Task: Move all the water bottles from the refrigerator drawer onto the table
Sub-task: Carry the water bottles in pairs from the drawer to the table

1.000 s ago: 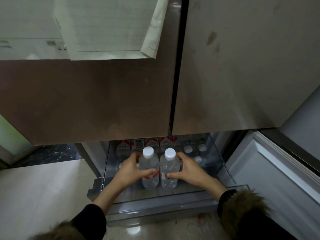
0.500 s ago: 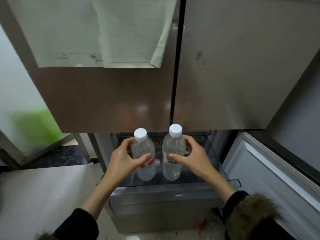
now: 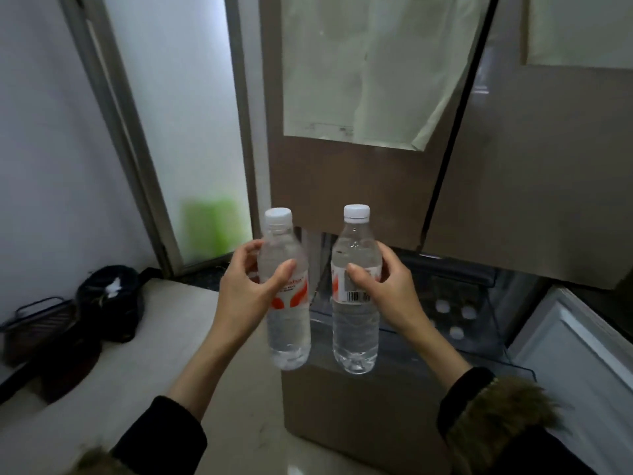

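I hold two clear water bottles with white caps and red-and-white labels upright in the air in front of the refrigerator. My left hand [image 3: 248, 289] grips the left bottle [image 3: 286, 323] around its upper body. My right hand [image 3: 383, 293] grips the right bottle [image 3: 356, 330] at its label. Behind and below them the refrigerator drawer [image 3: 479, 351] stands pulled out, with the white caps of three more bottles [image 3: 455, 315] showing inside.
The brown refrigerator doors [image 3: 531, 200] with taped paper sheets [image 3: 370, 73] rise ahead. An open white door panel [image 3: 575, 354] sits at the lower right. On the pale floor at the left lie a dark bag [image 3: 109, 299] and a black wire basket [image 3: 37, 323].
Both hands have lifted the two bottles up out of the drawer and toward me. The view has swung left, bringing the wall, window and floor items into sight.
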Action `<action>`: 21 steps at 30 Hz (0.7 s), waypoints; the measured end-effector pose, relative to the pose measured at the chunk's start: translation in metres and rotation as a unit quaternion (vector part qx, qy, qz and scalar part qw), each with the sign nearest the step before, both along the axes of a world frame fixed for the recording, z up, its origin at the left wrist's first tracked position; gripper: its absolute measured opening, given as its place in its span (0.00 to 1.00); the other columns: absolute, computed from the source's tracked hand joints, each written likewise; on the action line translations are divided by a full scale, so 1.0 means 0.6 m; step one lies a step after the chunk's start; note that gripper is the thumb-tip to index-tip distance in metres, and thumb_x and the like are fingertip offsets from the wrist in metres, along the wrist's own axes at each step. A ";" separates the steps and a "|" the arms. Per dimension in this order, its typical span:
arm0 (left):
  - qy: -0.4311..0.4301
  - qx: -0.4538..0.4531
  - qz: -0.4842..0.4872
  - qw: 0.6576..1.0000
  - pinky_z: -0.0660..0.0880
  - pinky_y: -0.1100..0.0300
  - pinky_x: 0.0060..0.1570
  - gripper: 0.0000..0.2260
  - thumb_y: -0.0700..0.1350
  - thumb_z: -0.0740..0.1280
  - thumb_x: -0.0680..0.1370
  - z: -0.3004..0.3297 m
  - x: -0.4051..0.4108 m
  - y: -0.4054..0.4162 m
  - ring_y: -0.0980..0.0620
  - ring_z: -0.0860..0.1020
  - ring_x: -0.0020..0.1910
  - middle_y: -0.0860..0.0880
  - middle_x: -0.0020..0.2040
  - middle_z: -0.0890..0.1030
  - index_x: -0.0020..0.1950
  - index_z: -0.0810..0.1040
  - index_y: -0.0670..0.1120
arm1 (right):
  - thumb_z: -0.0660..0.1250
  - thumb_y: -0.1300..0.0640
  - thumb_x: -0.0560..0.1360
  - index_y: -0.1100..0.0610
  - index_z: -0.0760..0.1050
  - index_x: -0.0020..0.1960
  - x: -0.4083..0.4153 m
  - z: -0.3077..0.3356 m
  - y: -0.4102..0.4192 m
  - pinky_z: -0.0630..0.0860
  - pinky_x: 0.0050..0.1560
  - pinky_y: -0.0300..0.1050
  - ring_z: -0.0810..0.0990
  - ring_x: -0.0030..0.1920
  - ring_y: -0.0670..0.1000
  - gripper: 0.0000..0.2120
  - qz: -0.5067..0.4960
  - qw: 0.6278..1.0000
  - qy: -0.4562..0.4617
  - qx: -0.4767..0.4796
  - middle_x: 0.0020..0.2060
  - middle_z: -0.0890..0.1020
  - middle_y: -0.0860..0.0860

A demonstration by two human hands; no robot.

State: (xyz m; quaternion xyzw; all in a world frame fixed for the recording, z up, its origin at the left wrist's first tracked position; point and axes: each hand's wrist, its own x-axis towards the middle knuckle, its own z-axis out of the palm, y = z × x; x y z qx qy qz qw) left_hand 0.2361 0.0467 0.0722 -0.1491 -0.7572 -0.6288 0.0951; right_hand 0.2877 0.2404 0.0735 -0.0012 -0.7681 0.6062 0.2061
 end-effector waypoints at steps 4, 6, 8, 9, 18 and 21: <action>0.006 -0.008 0.070 0.998 0.77 0.69 0.42 0.21 0.54 0.71 0.67 -0.011 0.031 -0.114 0.62 0.78 0.48 0.59 0.49 0.77 0.57 0.70 0.52 | 0.71 0.56 0.71 0.44 0.70 0.56 -0.012 -0.002 -0.109 0.77 0.45 0.34 0.80 0.48 0.41 0.17 0.075 0.997 -0.009 0.021 0.49 0.80 0.42; 0.006 -0.016 0.107 0.994 0.76 0.72 0.40 0.19 0.50 0.73 0.69 -0.015 0.045 -0.176 0.63 0.78 0.47 0.60 0.48 0.77 0.56 0.71 0.51 | 0.72 0.56 0.70 0.44 0.71 0.56 -0.023 -0.004 -0.171 0.78 0.50 0.38 0.80 0.49 0.42 0.18 0.106 0.994 -0.012 0.029 0.49 0.80 0.41; 0.002 -0.014 0.136 0.991 0.77 0.68 0.42 0.19 0.49 0.73 0.70 -0.020 0.061 -0.245 0.61 0.78 0.48 0.58 0.49 0.78 0.57 0.71 0.51 | 0.72 0.56 0.70 0.42 0.70 0.56 -0.032 -0.006 -0.241 0.77 0.50 0.38 0.80 0.49 0.41 0.19 0.143 0.989 -0.014 0.040 0.48 0.79 0.40; -0.001 -0.014 0.153 0.988 0.77 0.66 0.44 0.19 0.49 0.73 0.70 -0.022 0.069 -0.282 0.59 0.79 0.49 0.56 0.50 0.79 0.57 0.71 0.50 | 0.72 0.56 0.70 0.41 0.70 0.56 -0.036 -0.007 -0.280 0.76 0.50 0.36 0.79 0.49 0.40 0.19 0.159 0.986 -0.014 0.045 0.48 0.79 0.39; -0.036 -0.061 0.284 0.956 0.69 0.72 0.39 0.21 0.51 0.73 0.69 -0.026 0.169 -0.674 0.66 0.73 0.45 0.64 0.46 0.72 0.56 0.67 0.54 | 0.73 0.62 0.69 0.40 0.71 0.49 -0.030 -0.018 -0.685 0.73 0.43 0.24 0.78 0.42 0.31 0.19 0.272 0.962 0.005 0.039 0.44 0.80 0.37; -0.049 -0.067 0.335 0.938 0.72 0.66 0.45 0.21 0.51 0.74 0.68 -0.030 0.200 -0.776 0.59 0.75 0.48 0.58 0.49 0.74 0.56 0.67 0.54 | 0.73 0.62 0.69 0.40 0.72 0.49 -0.027 -0.021 -0.789 0.73 0.44 0.26 0.79 0.43 0.33 0.19 0.311 0.950 0.004 0.037 0.45 0.81 0.40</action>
